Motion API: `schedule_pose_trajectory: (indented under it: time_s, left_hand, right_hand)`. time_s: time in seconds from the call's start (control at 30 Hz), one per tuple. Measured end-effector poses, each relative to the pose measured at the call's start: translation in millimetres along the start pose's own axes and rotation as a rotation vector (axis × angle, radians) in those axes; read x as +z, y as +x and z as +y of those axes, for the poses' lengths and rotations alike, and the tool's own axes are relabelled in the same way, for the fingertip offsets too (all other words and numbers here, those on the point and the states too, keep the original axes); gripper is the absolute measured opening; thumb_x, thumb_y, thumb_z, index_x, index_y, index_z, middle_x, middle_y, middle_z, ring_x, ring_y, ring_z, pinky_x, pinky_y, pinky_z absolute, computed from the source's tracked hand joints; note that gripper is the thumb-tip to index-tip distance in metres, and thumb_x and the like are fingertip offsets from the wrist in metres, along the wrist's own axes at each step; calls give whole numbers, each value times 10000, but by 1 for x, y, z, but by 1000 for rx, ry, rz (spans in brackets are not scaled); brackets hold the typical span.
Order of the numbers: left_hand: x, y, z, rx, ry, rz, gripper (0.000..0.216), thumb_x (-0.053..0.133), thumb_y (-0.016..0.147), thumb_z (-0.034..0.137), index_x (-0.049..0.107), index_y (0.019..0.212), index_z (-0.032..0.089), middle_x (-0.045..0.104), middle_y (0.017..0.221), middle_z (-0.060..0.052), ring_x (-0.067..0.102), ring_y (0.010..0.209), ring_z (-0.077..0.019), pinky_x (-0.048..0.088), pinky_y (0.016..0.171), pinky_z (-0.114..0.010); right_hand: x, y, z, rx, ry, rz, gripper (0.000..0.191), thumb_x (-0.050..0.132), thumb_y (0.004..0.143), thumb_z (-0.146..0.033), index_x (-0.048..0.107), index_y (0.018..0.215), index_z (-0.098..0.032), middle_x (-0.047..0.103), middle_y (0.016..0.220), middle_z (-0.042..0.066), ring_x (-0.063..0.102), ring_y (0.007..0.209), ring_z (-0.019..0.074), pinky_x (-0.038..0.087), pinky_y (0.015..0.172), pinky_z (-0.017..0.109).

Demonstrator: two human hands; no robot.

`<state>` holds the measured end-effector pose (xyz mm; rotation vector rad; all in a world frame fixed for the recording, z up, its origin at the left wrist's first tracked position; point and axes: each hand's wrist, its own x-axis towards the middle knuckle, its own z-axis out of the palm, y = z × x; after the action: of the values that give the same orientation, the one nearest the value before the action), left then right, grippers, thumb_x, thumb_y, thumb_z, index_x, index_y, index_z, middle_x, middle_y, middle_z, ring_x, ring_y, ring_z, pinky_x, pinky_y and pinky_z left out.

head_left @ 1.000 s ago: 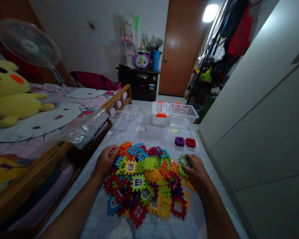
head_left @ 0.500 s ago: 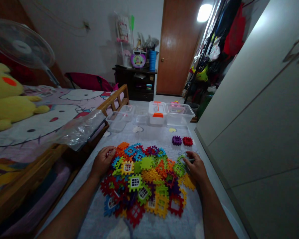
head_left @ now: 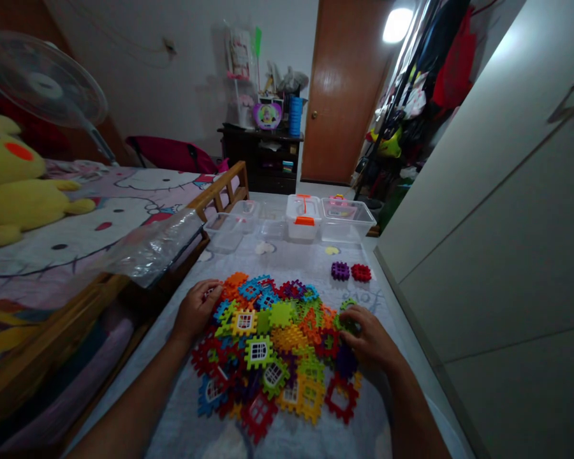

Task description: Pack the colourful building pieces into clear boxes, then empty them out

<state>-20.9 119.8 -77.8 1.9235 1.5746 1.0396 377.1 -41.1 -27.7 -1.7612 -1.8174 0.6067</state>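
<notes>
A heap of bright interlocking plastic tiles [head_left: 275,341] lies on a pale sheet in front of me. My left hand [head_left: 197,310] rests on the heap's left edge, fingers curled over an orange tile. On the right side of the heap, my right hand [head_left: 369,340] lies with fingers bent on green tiles; whether it grips one is unclear. A purple tile [head_left: 339,271] and a red tile [head_left: 361,273] sit apart beyond the heap.
Clear plastic boxes [head_left: 347,220] and a white box with an orange latch [head_left: 303,217] stand at the far end. A wooden bed frame [head_left: 222,191] with a yellow plush toy [head_left: 16,185] runs along the left. A cabinet wall [head_left: 483,242] closes the right.
My right hand slid left and nearer, from the heap's outer right edge onto the tiles. The left hand stayed put.
</notes>
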Motion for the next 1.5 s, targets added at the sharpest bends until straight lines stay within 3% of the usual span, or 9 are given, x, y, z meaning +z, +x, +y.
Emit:
schedule_pose_trajectory:
  time_s: [0.1,0.33,0.47,0.7,0.83,0.97,1.17,1.5]
  left_hand:
    - [-1,0,1,0,5,2,431,468,846,563,677,943,198,683,1082,-81,624,1038,-250,479,956,-375]
    - [0,0,-2,9,3,-2,424,478,845,562,674,946,200,680,1086,-84,617,1041,-250,470,971,-380]
    - [1,1,-2,4,-7,2,425,477,838,571,671,917,202,675,1074,-85,618,1033,-258,474,961,-386]
    - [0,-1,-1,-8,-27,-5,424,485,832,577,671,924,206,673,1082,-79,618,1044,-261,474,962,-387]
    - [-1,-1,0,-17,-37,-8,424,483,832,578,669,918,206,673,1076,-78,617,1046,-261,468,972,-386]
    - [0,-1,-1,-14,-42,-18,424,482,837,574,669,925,204,665,1092,-82,607,1060,-259,458,983,-386]
    - [0,0,0,5,-22,-28,441,474,842,584,672,920,197,666,1084,-83,606,1036,-253,457,981,-386]
    - [0,1,3,20,-10,-24,455,470,833,591,680,900,193,674,1066,-87,619,1008,-255,474,958,-386]
  right_hand:
    - [1,1,4,18,75,73,140,557,775,-268,672,835,-214,675,889,50,614,839,213,492,795,342]
    - [9,8,20,294,420,516,315,558,805,-434,659,948,-172,708,854,76,660,769,227,532,709,348]
    - [13,16,23,364,392,622,366,591,775,-481,646,958,-169,707,817,76,664,749,234,524,685,349]
    - [16,18,40,279,-159,585,273,508,828,-406,653,864,-177,680,916,127,590,907,287,426,888,447]
    - [19,13,49,195,-318,514,344,552,808,-427,635,1012,-164,654,1005,135,559,983,297,394,911,444]
    - [25,10,45,243,-466,402,480,628,754,-459,602,1129,-159,617,1058,138,529,984,307,398,856,421]
    - [24,13,33,376,-526,307,479,632,755,-415,601,1170,-178,594,1093,110,507,1004,290,374,829,386]
    - [22,13,30,394,-491,278,512,616,779,-437,599,1212,-164,596,1123,118,506,1042,299,370,860,398]
